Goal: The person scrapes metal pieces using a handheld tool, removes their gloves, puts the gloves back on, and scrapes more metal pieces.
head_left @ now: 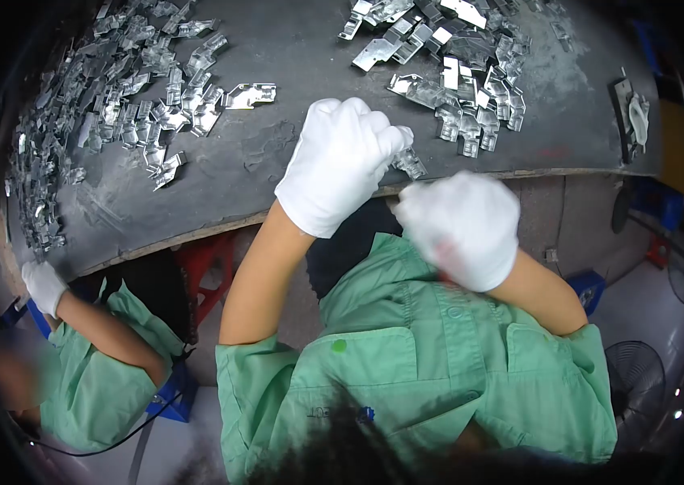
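My left hand, in a white glove, is over the table's front edge with its fingers curled closed. It pinches a small shiny stamped metal bracket, which sticks out past the fingertips toward the right. My right hand, also white-gloved, is closed just below and right of the bracket, in front of my green shirt. Motion blurs it, and whatever it may hold is hidden; a reddish smear shows on the glove.
Metal brackets lie heaped on the dark table: one pile ahead right, a wider pile left. Metal and white pieces lie at the right end. A co-worker's gloved hand is at lower left. A fan stands lower right.
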The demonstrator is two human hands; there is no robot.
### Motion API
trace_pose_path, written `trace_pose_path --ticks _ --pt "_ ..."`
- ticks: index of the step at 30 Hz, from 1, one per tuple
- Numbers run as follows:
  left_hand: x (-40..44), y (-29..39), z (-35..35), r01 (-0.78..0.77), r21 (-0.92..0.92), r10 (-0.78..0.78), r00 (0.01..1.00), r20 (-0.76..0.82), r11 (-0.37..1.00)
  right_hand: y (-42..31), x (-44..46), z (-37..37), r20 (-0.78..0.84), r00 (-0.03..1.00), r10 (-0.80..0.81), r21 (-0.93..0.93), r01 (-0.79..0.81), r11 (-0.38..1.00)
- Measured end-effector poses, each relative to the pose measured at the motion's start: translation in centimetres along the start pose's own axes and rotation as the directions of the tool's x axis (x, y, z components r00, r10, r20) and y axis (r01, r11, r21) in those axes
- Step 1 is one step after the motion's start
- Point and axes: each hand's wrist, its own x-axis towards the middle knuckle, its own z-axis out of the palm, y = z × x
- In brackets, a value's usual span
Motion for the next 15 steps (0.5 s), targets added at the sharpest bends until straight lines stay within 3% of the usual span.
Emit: trace_pose_path --ticks 1,2,4,5,7,8,11,13,15 --pt "-0.1 0.1 0.0 0.004 -0.006 -0.004 1.000 0.012 1.000 -1.1 0.3 2.2 -0.311 0.948 -0.076 -0.203 0.012 0.979" --pt "-0.1 0.1 0.0 0.005 -0.010 -0.005 1.000 0.017 1.000 -1.3 0.0 2.5 -0.310 0.950 -0.049 -0.199 -0.014 0.980" --pt "0.1 0.0 -0.1 0.007 -0.008 -0.007 1.000 0.010 1.000 0.7 -0.3 0.6 -0.115 0.988 0.104 0.044 -0.100 0.994" --pt "0.1 0.0 -0.1 0.007 -0.007 -0.007 1.000 0.010 1.000 1.8 -0.9 0.9 -0.141 0.920 0.366 0.634 -0.200 0.747" --pt "0.2 0.0 -0.2 0.012 -0.002 -0.011 0.999 0.032 1.000 2.3 -2.1 1.0 0.065 0.705 0.706 0.870 -0.387 0.307" --pt "0.1 0.0 -0.2 0.014 -0.009 -0.013 1.000 0.029 1.000 2.2 -2.4 0.7 0.185 0.581 0.793 0.898 -0.428 0.104" --pt "0.2 0.0 -0.1 0.011 -0.017 -0.011 1.000 0.021 1.000 2.2 -2.1 0.2 0.102 0.751 0.653 0.806 -0.447 0.387" --pt "0.1 0.0 0.0 0.018 -0.003 -0.018 1.000 0.021 1.000 2.5 -2.5 1.2 -0.109 0.895 0.433 0.577 -0.297 0.760" --pt "0.1 -0.1 -0.2 0.007 -0.021 -0.007 1.000 0.006 1.000 2.2 -2.1 1.3 -0.209 0.939 0.273 0.369 -0.183 0.911"
